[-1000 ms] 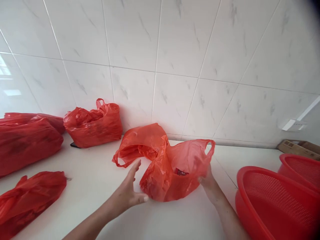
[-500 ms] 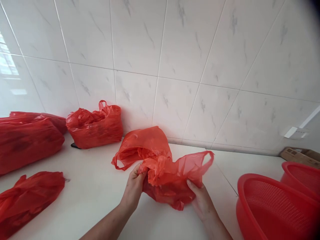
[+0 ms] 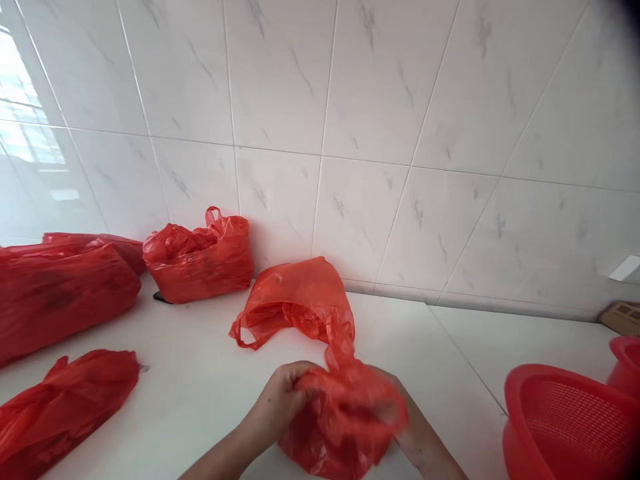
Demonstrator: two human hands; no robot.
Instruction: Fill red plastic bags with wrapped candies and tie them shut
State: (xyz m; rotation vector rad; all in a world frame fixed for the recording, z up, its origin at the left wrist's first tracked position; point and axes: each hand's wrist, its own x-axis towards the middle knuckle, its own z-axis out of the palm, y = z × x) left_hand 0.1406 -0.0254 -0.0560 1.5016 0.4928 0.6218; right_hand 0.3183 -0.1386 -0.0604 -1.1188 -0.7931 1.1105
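A crumpled red plastic bag (image 3: 345, 413) sits low on the white counter (image 3: 200, 387) between both hands. My left hand (image 3: 277, 407) is closed on its left side, fingers curled into the plastic. Most of my right hand (image 3: 415, 437) is hidden behind the bag and blurred, pressed against its right side. A tail of the same red plastic runs up to a second, looser red bag (image 3: 295, 303) lying behind it, with one handle loop open at its left.
A filled red bag (image 3: 200, 257) stands against the tiled wall. Two long red bundles (image 3: 60, 290) (image 3: 60, 400) lie at the left. A red colander basket (image 3: 570, 427) sits at the right, a second one (image 3: 625, 360) behind it, and a cardboard box (image 3: 620, 317) beyond.
Both hands closed in on the upright open bag and gathered it down into a crumpled ball nearer to me. The view shifted right-to-left slightly.
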